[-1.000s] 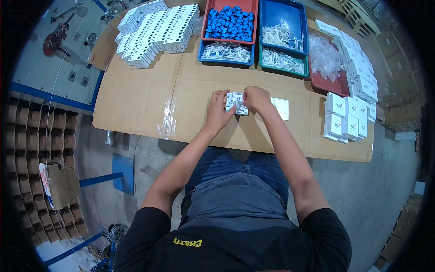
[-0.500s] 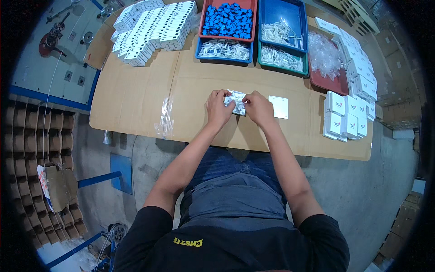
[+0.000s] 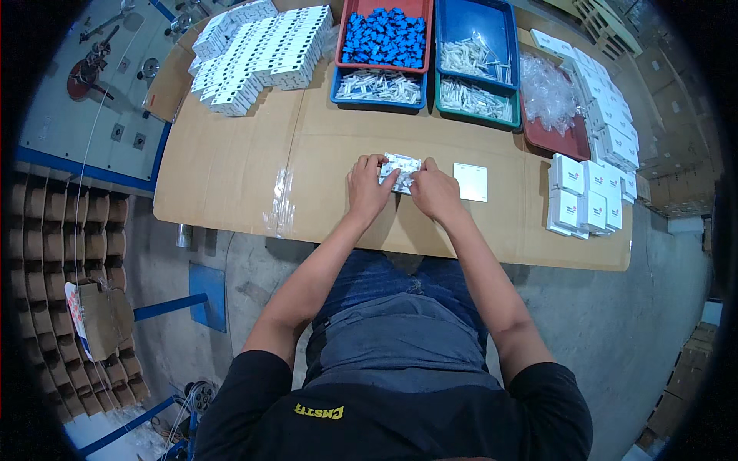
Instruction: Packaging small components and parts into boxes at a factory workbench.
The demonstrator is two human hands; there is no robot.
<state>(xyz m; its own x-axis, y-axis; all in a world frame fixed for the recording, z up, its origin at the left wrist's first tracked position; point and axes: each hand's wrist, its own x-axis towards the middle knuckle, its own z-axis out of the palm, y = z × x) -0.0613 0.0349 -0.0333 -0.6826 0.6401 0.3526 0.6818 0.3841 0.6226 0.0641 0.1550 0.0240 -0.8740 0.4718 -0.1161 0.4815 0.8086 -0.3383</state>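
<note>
In the middle of the cardboard-covered table lies a white square plastic housing [image 3: 403, 165] with small parts inside. My left hand [image 3: 367, 188] grips its left side, thumb over the near left part and fingers at the far corner. My right hand [image 3: 436, 192] is closed at the right edge, its fingers bent against the housing and partly hiding it. Whether a small piece sits in those fingertips cannot be made out. Just right of that hand, a flat white square plate [image 3: 471, 182] rests on the cardboard.
Along the far edge stand a red tray [image 3: 345, 34] of blue parts, blue trays [image 3: 516, 46] and a green tray [image 3: 438, 104] of white sticks. Stacked white units [image 3: 261, 58] fill the far left. White boxes [image 3: 569, 175] and a red tray [image 3: 557, 142] of clear bags occupy the right.
My right hand has shifted slightly down and back from over the housing to its right edge, uncovering more of its inside. The left hand keeps its grip.
</note>
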